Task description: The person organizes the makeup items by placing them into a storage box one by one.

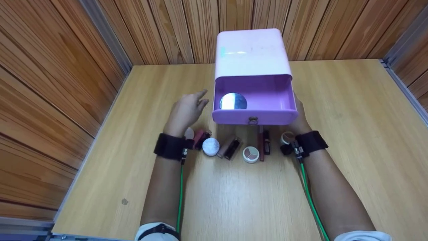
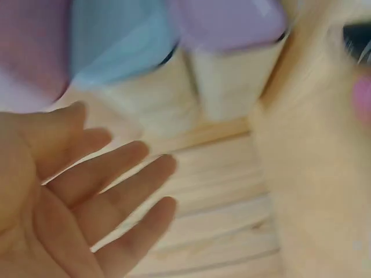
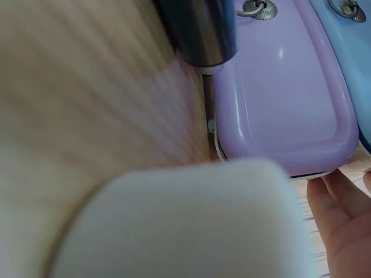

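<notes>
A small drawer cabinet [image 1: 250,50] with a pale pink top stands at the back of the table. Its top purple drawer [image 1: 274,117] is pulled out, with a round silver compact [image 1: 233,101] lying inside at the left. To the left of the cabinet is my left hand [image 1: 185,108], fingers spread and holding nothing; the left wrist view shows its bare palm. On the other side, my right hand [image 1: 301,115] is partly hidden behind the drawer. In the right wrist view its extended fingers [image 3: 333,202] touch the cabinet's side by a lower purple drawer [image 3: 284,87].
In front of the cabinet lie several cosmetics: a white round jar [image 1: 210,147], a dark lipstick [image 1: 233,149], an eyeshadow pot [image 1: 250,154], a slim brownish tube [image 1: 260,145] and another round pot [image 1: 287,137] by my right wrist. Wood-panelled walls [image 1: 167,30] border the table.
</notes>
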`<action>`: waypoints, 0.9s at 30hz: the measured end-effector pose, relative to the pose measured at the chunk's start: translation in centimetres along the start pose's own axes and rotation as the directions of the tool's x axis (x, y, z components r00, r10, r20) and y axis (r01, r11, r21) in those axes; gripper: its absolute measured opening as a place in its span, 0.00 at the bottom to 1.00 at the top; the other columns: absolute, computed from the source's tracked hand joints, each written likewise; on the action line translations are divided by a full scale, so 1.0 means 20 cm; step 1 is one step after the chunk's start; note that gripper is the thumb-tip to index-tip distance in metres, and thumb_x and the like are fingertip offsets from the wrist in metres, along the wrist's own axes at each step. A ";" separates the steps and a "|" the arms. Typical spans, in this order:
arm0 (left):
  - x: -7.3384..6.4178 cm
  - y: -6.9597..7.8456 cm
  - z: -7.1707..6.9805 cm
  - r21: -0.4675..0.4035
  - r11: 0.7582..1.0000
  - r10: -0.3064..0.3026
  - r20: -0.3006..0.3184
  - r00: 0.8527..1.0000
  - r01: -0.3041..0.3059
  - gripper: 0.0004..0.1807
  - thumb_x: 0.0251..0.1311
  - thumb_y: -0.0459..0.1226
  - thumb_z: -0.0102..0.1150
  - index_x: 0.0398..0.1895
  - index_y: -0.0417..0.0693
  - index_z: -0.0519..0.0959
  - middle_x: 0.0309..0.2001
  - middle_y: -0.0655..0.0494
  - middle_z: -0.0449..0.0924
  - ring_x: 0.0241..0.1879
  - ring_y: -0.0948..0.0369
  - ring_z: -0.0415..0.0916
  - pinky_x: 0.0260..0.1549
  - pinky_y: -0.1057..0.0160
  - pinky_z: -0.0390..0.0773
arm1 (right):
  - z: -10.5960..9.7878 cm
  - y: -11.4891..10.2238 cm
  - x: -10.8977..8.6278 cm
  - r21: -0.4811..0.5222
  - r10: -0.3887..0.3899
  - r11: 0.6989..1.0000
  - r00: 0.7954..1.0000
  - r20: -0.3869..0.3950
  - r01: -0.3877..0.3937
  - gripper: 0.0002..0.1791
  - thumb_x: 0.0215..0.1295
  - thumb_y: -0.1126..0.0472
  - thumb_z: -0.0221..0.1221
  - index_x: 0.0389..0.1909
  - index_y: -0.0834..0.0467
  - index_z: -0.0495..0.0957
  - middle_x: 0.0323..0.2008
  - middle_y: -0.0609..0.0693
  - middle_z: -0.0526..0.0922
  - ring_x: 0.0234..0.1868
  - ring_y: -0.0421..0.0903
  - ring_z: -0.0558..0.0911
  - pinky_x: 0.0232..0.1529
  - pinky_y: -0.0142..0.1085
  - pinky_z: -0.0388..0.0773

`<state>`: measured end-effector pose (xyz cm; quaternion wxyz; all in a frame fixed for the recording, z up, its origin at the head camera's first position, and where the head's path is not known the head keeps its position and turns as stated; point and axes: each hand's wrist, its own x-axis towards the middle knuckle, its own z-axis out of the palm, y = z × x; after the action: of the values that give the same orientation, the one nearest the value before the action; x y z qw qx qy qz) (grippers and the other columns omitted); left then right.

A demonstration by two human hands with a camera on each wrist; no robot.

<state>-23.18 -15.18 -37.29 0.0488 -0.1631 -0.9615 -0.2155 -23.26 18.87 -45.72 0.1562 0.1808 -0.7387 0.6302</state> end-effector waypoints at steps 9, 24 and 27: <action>-0.18 0.02 -0.25 0.038 0.996 -0.083 -0.034 0.996 0.084 0.25 0.70 0.44 0.54 0.68 0.47 0.70 0.58 0.47 0.77 0.46 0.55 0.79 0.40 0.55 0.78 | 0.01 -0.08 0.00 -0.013 0.011 1.000 1.000 0.017 -0.011 0.40 0.54 0.71 0.63 0.71 0.56 0.63 0.62 0.56 0.73 0.63 0.48 0.70 0.66 0.41 0.62; -0.30 -0.09 -0.19 0.090 0.992 -0.100 0.086 0.991 0.092 0.27 0.67 0.41 0.59 0.68 0.46 0.70 0.58 0.45 0.77 0.53 0.51 0.77 0.48 0.53 0.77 | -0.01 -0.06 0.00 0.057 -0.011 0.998 1.000 0.014 0.010 0.41 0.59 0.61 0.68 0.73 0.47 0.61 0.67 0.49 0.69 0.68 0.48 0.65 0.67 0.44 0.59; -0.32 -0.17 -0.10 0.118 0.987 -0.128 0.180 0.975 0.108 0.27 0.66 0.38 0.61 0.67 0.45 0.71 0.59 0.45 0.76 0.52 0.50 0.76 0.48 0.52 0.77 | 0.01 -0.06 0.01 0.071 -0.017 0.997 0.999 0.027 0.015 0.40 0.59 0.62 0.67 0.72 0.48 0.62 0.66 0.49 0.70 0.67 0.48 0.66 0.67 0.43 0.61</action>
<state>-18.19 -20.89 -38.02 -0.0459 -0.1223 -0.9801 -0.1497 -22.82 18.50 -44.58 0.1445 0.2009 -0.7165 0.6523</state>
